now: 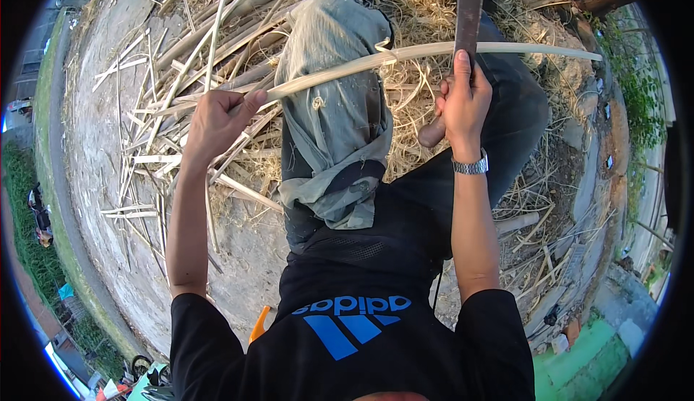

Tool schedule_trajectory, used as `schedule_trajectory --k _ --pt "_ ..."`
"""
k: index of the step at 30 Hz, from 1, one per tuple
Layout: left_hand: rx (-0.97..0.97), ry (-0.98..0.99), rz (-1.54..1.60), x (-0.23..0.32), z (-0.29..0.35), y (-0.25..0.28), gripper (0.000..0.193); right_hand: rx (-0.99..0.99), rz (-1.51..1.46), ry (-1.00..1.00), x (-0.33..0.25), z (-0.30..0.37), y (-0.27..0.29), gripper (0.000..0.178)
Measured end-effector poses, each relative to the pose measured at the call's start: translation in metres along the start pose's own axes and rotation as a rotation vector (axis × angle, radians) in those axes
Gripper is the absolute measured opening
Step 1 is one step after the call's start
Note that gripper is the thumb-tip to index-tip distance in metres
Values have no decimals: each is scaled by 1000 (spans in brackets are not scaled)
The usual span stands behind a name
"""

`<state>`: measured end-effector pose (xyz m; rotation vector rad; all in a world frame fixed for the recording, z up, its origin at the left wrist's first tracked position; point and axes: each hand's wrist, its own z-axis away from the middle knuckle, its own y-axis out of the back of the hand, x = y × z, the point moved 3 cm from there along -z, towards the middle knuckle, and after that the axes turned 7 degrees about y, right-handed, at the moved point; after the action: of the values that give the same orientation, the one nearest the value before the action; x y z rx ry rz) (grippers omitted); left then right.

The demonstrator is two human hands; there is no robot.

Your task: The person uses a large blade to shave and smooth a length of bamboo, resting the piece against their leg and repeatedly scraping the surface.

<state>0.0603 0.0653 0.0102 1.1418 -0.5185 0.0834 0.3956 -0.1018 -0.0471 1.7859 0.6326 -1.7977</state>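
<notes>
A long pale strip of split bamboo point(325, 73) lies across a grey cloth point(332, 32) draped over my raised left knee. My left hand point(217, 122) grips its left end between thumb and fingers. My right hand point(466, 104) is closed around a knife, its rounded wooden handle end point(431, 135) sticking out below the fist. The dark blade point(470, 10) points away from me and crosses the strip. My right thumb presses along the blade near the strip. A thin curled shaving point(387, 52) stands on the strip, left of the blade.
Cut bamboo strips point(170, 112) lie scattered on the concrete ground point(101, 148) at left. Curly shavings point(426, 10) heap up beyond and between my legs. A curved orange object point(259, 325) shows beside my left hip. Green plants point(640, 90) grow at far right.
</notes>
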Motion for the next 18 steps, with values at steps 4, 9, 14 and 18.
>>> schedule_trajectory --k 4,9,14,18 --pt "112 -99 -1 49 -1 -23 62 -195 -42 114 15 40 -60 45" --pt "-2 -39 55 31 1 -11 58 -90 -93 -52 4 22 -18 45" --pt "0 -82 220 47 -3 -36 55 -296 -13 71 2 54 -52 44" --pt "-67 -24 497 11 4 -27 54 -526 -322 -327 -25 64 -47 46"
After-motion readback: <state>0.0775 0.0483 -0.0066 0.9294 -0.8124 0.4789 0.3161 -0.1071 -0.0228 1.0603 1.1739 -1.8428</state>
